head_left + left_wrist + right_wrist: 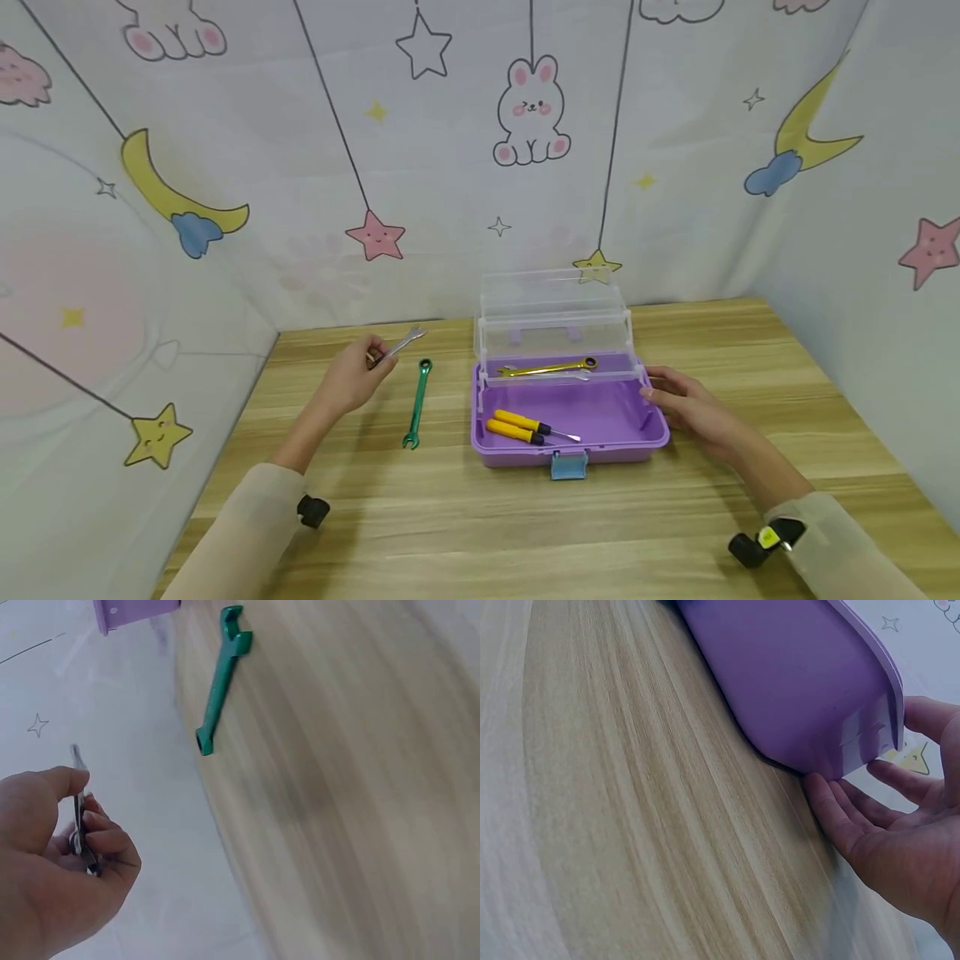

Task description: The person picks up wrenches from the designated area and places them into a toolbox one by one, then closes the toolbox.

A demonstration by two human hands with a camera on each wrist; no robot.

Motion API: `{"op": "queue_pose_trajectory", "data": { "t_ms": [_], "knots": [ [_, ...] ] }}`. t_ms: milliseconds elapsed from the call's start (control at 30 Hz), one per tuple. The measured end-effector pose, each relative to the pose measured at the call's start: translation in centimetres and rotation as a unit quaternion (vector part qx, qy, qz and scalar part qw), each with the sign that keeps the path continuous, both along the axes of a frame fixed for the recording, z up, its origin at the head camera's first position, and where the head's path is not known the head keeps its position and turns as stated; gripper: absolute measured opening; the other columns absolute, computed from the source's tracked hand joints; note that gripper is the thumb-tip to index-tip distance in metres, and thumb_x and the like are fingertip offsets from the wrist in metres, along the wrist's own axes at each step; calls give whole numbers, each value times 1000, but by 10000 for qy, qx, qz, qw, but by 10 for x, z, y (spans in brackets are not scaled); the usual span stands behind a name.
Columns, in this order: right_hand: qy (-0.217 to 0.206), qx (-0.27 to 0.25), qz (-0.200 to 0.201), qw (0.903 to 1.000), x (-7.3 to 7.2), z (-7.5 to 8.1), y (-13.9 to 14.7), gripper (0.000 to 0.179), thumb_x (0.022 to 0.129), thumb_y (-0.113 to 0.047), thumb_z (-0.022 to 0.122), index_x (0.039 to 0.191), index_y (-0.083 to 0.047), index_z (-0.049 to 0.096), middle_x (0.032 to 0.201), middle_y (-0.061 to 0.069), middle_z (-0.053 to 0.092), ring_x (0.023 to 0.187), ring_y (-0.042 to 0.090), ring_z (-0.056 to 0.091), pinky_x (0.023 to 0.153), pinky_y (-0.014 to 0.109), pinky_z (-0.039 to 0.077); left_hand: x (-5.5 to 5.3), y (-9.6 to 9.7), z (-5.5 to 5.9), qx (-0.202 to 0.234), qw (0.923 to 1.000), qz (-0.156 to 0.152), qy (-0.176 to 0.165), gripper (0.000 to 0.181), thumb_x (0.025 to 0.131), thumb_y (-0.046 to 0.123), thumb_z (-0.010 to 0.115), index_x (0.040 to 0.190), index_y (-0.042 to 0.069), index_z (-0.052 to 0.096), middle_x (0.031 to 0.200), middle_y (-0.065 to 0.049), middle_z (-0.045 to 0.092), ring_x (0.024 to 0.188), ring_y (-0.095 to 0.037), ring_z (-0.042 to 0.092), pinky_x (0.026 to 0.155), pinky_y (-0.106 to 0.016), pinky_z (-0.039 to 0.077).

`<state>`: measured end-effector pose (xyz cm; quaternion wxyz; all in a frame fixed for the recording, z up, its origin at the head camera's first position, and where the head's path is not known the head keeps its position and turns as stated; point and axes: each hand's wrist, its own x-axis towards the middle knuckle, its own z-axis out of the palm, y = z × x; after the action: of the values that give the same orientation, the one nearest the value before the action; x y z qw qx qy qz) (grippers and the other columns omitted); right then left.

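My left hand pinches a silver wrench between thumb and fingers, its open end pointing up and right. In the left wrist view the fingers curl round the same wrench. A green wrench lies on the table to the right of that hand. The purple toolbox stands with its clear lid raised. My right hand touches the box's right end; in the right wrist view its spread fingertips rest against the purple wall.
Two yellow-handled screwdrivers lie in the box's front left. A gold wrench and a silver one lie on its raised clear tray. A blue latch hangs at the front. The wooden table meets a patterned curtain behind.
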<state>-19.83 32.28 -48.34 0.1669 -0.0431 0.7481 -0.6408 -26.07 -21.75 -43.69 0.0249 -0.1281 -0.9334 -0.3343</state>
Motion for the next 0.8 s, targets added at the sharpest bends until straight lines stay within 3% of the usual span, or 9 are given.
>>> {"op": "queue_pose_trajectory", "data": {
  "t_ms": [133, 467, 800],
  "knots": [
    [-10, 32, -20, 10000, 1, 0, 1, 68, 109, -28, 60, 162, 2, 30, 162, 33, 34, 137, 39, 52, 97, 33, 55, -2, 7, 7, 111, 9994, -313, 123, 17, 108, 21, 64, 110, 5, 62, 95, -8, 63, 79, -21, 55, 68, -33, 45],
    [-78, 22, -33, 10000, 2, -2, 3, 68, 110, -28, 60, 163, 1, 29, 163, 33, 33, 141, 43, 48, 98, 35, 54, -5, 38, 24, 345, 9935, -1088, 30, 16, 107, 21, 67, 110, 6, 65, 97, -5, 66, 88, -21, 61, 74, -36, 51],
    [-55, 8, -7, 10000, 2, 3, 1, 69, 109, -29, 61, 162, 2, 29, 163, 33, 33, 141, 43, 48, 100, 35, 54, -7, 78, 42, 263, 9872, -1574, -1, 15, 106, 20, 68, 113, 7, 65, 99, -3, 67, 92, -20, 61, 80, -36, 54]
  ]
}}
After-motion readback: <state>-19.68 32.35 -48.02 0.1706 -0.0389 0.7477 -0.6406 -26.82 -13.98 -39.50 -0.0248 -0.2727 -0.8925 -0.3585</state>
